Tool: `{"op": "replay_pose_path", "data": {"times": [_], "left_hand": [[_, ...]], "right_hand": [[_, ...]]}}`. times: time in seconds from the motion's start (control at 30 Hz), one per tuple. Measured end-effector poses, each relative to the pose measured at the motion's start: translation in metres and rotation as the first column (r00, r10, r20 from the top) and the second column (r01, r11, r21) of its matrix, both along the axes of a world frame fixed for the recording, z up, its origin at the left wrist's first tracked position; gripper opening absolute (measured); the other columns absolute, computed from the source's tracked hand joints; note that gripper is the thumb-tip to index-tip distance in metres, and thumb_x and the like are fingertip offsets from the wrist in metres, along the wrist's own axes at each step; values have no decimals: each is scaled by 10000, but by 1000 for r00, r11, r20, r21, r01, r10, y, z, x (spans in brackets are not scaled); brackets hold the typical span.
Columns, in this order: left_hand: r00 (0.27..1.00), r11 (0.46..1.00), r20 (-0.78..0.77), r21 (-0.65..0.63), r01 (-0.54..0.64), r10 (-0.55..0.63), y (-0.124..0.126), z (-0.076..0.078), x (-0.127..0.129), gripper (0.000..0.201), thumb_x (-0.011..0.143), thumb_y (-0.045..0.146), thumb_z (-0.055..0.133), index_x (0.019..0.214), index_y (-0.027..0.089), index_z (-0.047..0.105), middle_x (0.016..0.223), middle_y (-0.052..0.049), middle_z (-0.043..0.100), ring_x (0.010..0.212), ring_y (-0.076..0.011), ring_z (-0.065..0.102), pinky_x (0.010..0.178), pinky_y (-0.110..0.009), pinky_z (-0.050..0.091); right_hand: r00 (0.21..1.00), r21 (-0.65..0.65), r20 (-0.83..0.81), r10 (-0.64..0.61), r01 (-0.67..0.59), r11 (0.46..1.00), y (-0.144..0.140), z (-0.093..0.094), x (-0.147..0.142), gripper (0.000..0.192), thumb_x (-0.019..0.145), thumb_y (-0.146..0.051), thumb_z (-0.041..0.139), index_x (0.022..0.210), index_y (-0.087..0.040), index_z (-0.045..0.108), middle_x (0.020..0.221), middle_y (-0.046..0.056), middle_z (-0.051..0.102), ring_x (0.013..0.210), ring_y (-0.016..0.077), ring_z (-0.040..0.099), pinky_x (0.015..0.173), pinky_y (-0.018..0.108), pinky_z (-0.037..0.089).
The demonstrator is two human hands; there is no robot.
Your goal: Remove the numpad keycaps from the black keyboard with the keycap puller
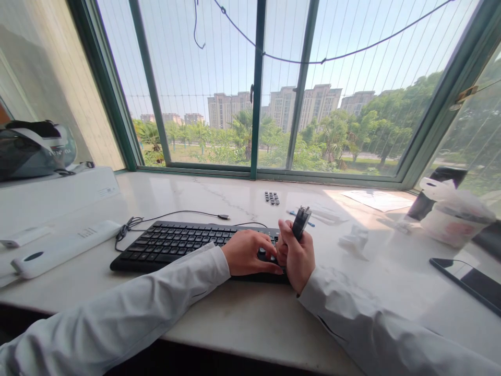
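Note:
A black keyboard [168,243] lies on the pale desk, its cable coiled at the left end. My left hand [250,252] rests on its right end, thumb and fingers bent around the keypad keys and holding it down. Close beside it, my right hand [297,256] is a fist around a dark tool [300,223] that points upward, with small prongs at the top. The tool's lower end is hidden by my fingers. Behind the keyboard several loose black keycaps [271,198] sit in neat rows.
A blue-ended stick [310,224] lies behind my right hand, and crumpled white tissue [354,240] to its right. Farther right are a phone [469,282], a white tub [450,224] and a paper sheet [378,199]. A white power strip [66,248] and helmet [37,149] are left.

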State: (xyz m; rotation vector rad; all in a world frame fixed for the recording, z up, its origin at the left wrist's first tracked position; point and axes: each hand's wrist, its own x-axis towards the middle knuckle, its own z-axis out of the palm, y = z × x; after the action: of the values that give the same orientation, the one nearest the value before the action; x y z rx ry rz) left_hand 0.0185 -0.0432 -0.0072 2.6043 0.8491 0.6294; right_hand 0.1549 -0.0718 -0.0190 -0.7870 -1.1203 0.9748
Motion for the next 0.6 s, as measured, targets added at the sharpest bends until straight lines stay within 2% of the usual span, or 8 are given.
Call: {"op": "replay_pose_path", "data": {"times": [0.2,0.37,0.6], "left_hand": [[999,999,23,-50,-21,22,1,-1,0,331,712,515,713,832,212,768,759,-3,655,658,-117,546,618,-210,381],[999,997,33,-70,-27,30,2,-1,0,338,716,513,704,815,195,766,760,-5,662,664,-118,552,637,-204,397],[998,994,26,-96,-49,51,2,-1,1,319,698,495,724,798,195,761,767,0,669,689,-123,568,667,-207,414]], "right_hand": [[973,117,164,-160,142,983,2,-6,1,430,871,-457,534,562,-214,361,418,-79,352,370,76,334,391,230,305],[936,176,257,-240,199,964,-3,-6,0,405,878,-416,518,550,-213,394,431,-58,391,413,93,365,442,242,326],[919,189,269,-289,244,951,-10,0,-2,397,847,-401,540,520,-215,411,422,-47,399,422,103,356,449,256,306]]}}
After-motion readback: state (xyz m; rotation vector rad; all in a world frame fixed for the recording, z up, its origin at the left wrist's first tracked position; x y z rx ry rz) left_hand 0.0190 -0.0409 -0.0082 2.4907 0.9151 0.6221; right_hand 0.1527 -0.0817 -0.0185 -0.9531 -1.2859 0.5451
